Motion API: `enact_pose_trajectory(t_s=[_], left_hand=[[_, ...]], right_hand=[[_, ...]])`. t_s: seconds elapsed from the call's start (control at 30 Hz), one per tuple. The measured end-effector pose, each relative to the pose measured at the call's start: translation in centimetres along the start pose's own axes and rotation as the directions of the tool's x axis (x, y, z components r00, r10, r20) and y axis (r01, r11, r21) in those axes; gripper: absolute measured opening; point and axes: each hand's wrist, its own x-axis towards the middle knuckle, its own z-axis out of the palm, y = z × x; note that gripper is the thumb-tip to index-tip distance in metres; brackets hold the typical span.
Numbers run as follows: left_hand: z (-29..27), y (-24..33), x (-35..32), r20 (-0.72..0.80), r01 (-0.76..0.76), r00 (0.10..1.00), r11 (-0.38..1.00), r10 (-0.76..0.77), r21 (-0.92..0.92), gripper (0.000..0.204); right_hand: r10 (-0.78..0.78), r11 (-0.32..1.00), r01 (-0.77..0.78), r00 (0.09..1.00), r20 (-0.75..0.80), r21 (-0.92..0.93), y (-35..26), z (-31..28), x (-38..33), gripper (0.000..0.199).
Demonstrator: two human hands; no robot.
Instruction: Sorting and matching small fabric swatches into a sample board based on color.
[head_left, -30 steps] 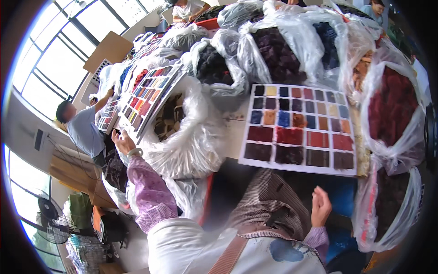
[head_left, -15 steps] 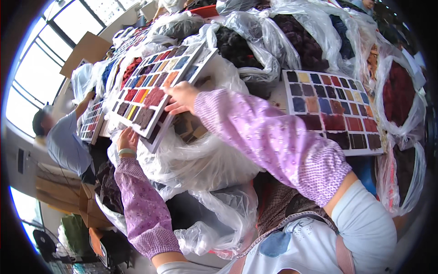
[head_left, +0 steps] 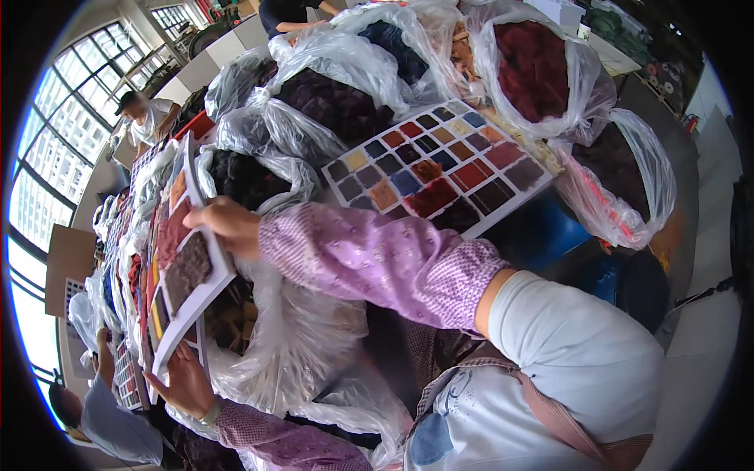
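Observation:
My right hand [head_left: 229,225] is closed on the near edge of a white swatch board [head_left: 214,289], which carries rows of coloured fabric pieces and is tilted steeply at the left. Part of a second white board shows behind it. Below the boards, my left hand [head_left: 188,383] has its thumb and fingers apart, close to the lower edge; whether the fingertips touch it I cannot tell. Another swatch board [head_left: 471,228], with dark, red, blue and tan squares, lies on the bags right of centre, beyond my right forearm.
Clear plastic bags surround the boards, holding dark purple pieces [head_left: 334,106], deep red pieces [head_left: 532,69] and black pieces [head_left: 239,179]. A person in a light shirt [head_left: 118,424] handles another board [head_left: 126,373] at lower left. Two more people are at the far side. A blue stool [head_left: 542,235] stands at right.
The view has swung to the right. The board in my right hand has turned to a steeper tilt, nearly edge-on. My left hand's fingers have spread apart near the lower edge.

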Motion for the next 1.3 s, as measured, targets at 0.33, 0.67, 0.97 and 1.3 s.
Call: enact_pose_trajectory(t_s=[0.33, 0.67, 0.97, 1.3], left_hand=[[-0.4, -16.5, -5.2, 0.159, -0.029, 0.987, 0.999, 0.032, -0.022, 0.064], [-1.0, -31.4, -6.0, -0.118, 0.118, 0.991, 0.844, -0.065, 0.523, 0.062], [2.2, -32.0, -7.0, 0.211, -0.108, 0.928, -0.32, 0.308, 0.941, 0.039], [21.0, -64.4, -7.8, 0.818, -0.701, 0.428, 0.43, -0.384, 0.569, 0.032]], right_hand=[[-0.054, 0.91, -0.106, 0.928, -0.369, -0.401, -19.2, -24.1, -24.5, 0.044], [0.03, 0.588, -0.331, 0.921, -0.389, -0.738, -23.9, -37.8, -33.6, 0.048], [-0.797, -0.213, -0.538, 0.578, -0.173, -0.816, -23.8, -33.1, -39.3, 0.032], [-0.907, -0.238, -0.968, 0.192, -0.375, 0.081, -27.5, -38.7, -60.6, 0.034]])
